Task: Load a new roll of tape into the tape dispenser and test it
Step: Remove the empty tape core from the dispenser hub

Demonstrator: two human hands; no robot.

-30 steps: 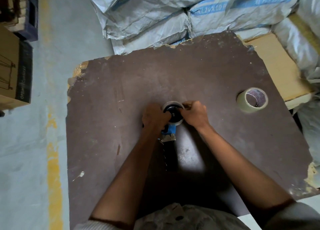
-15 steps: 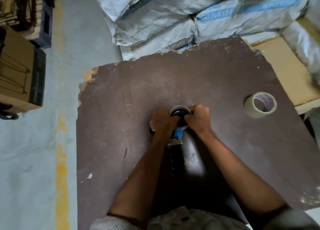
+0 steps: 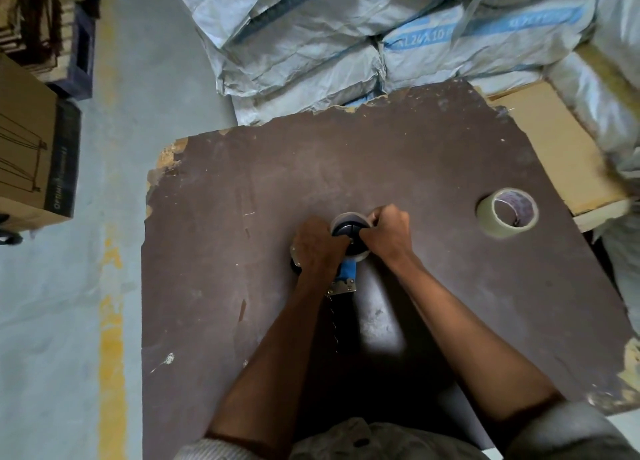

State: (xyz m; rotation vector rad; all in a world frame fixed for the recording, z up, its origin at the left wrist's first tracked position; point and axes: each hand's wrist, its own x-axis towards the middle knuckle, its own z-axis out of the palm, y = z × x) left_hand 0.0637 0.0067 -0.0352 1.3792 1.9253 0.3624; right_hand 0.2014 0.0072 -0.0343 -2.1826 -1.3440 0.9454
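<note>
A blue tape dispenser [image 3: 346, 273] with a metal blade plate lies on the dark brown board [image 3: 242, 189], near its middle. A thin, nearly used-up tape ring [image 3: 347, 216] sits around the dispenser's black hub. My left hand [image 3: 317, 245] is closed over the dispenser's left side. My right hand [image 3: 388, 232] grips the ring's right edge, fingers curled on it. A fuller roll of clear tape [image 3: 507, 212] lies flat on the board to the right, apart from both hands.
Stacked grey woven sacks [image 3: 329, 44] press against the board's far edge. A tan panel [image 3: 554, 148] lies at the right. A cardboard box [image 3: 31, 154] stands on the grey floor at the left, beside a yellow floor line [image 3: 110, 338].
Both hands stay on the dispenser and ring with only small finger shifts. The view has tilted and drifted slightly, so everything sits a bit lower and to the right in frame.
</note>
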